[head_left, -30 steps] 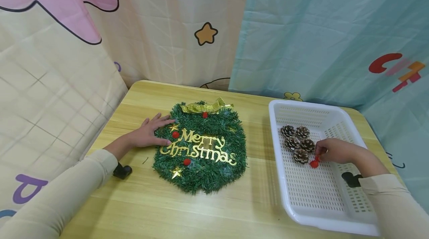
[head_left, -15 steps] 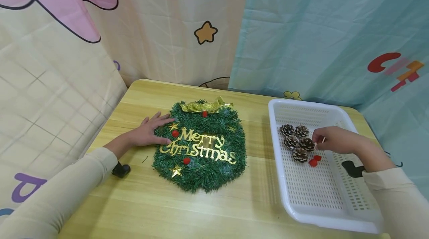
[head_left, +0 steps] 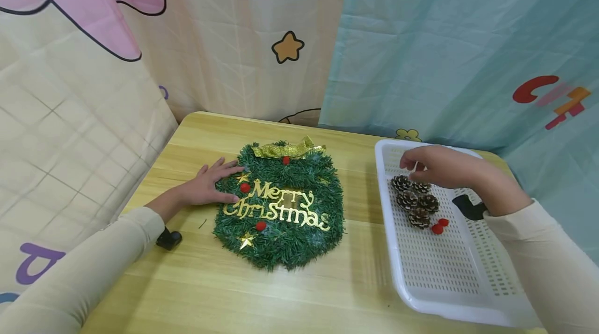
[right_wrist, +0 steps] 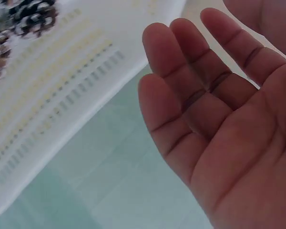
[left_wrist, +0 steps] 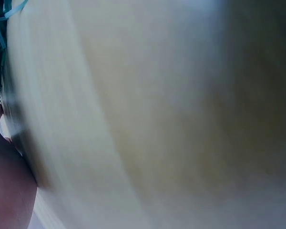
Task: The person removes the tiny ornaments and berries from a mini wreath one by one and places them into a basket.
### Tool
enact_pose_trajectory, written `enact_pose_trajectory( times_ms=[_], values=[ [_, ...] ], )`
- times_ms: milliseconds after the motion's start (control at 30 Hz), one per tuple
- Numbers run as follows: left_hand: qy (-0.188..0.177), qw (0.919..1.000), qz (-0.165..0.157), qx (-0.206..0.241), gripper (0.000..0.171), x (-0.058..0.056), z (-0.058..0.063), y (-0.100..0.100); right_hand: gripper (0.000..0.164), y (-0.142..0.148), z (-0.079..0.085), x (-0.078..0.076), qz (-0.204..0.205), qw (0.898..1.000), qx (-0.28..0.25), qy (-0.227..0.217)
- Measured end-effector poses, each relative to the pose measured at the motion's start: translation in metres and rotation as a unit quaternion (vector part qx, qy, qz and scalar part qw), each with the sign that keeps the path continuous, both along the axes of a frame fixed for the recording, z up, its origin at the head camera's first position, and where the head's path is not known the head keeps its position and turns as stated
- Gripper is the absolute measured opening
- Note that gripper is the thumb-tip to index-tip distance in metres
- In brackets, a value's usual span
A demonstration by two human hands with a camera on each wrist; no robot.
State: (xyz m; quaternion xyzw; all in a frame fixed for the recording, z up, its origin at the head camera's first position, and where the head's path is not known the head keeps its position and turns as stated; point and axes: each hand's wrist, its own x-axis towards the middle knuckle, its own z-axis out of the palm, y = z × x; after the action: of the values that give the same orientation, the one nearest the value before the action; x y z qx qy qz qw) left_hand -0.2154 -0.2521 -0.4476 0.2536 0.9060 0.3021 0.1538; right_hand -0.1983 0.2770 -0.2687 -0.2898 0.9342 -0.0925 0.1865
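Right hand (head_left: pixel 432 166) was held above the white perforated plastic basket (head_left: pixel 394 240), fingers loosely bent, nothing gripped; bare palm confirmed by right wrist view. Left hand (head_left: pixel 210 184) was laid, fingers spread, on the left edge of the green tinsel wreath (head_left: pixel 304 243), nothing pinched. Wreath was set flat on the pale wood-grain table (head_left: pixel 210 282), well left of the right hand.

Progress, as judged: partway. Five brown, pale-tipped pine cones (head_left: pixel 419 217) were grouped in the basket, just below and nearside of the right hand. Two small red balls (head_left: pixel 437 229) were placed beside them, further nearside. Wreath was still trimmed with gold "Merry Christmas" lettering (head_left: pixel 271 210), a shiny gold ribbon bow (head_left: pixel 283 150), three round red pompoms (head_left: pixel 260 226) and flat gold stars (head_left: pixel 246 241); one pompom and one star were found right by the left hand's fingers. No cone was seen on the wreath.

Hidden: rear cone was partly covered by the right hand, basket's right side by the beige right sleeve (head_left: pixel 552 261). Under the left palm: could not be told. How the trim was fixed could not be made out. Left wrist view was mostly taken up by blur, with only wreath strands and a sliver of hand caught at its edge.
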Motion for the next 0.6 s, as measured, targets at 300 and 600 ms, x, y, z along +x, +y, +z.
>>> enact_pose_trajectory(
  times_ms=[300, 600],
  values=[
    [0.001, 1.0, 0.002, -0.002, 0.085, 0.0, 0.002, 0.0, 0.019, -0.055, 0.001, -0.011, 0.063, 0.998, -0.006, -0.005],
    [-0.002, 1.0, 0.001, 0.003, 0.084, 0.001, 0.002, 0.001, 0.018, -0.107, -0.007, -0.016, 0.143, 0.99, 0.004, 0.011]
  ],
)
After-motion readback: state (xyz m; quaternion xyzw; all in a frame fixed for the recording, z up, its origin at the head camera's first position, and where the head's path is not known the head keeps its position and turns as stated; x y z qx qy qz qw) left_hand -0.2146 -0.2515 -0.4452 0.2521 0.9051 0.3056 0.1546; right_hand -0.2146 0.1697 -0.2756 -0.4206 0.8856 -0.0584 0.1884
